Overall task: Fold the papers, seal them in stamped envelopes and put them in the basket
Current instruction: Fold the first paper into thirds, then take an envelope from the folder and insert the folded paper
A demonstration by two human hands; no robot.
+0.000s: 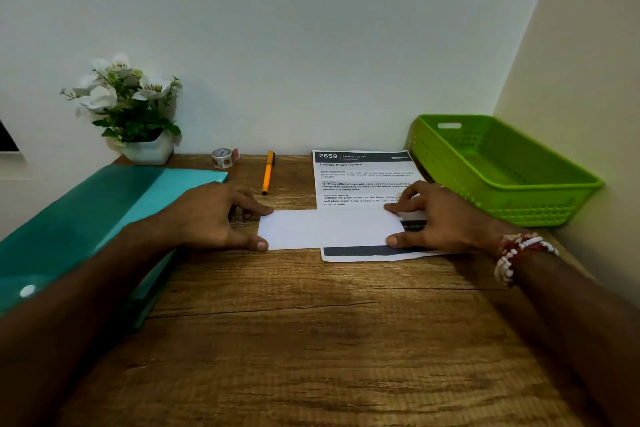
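As it overlaps a printed white paper sheet (360,177), fingers of the left hand (211,215) and right hand (440,218) pinch a blank white paper rectangle (329,229) by its ends.

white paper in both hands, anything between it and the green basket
Nothing visible stands between. The white paper lies on the printed sheet; only the right hand holding its end sits toward the basket.
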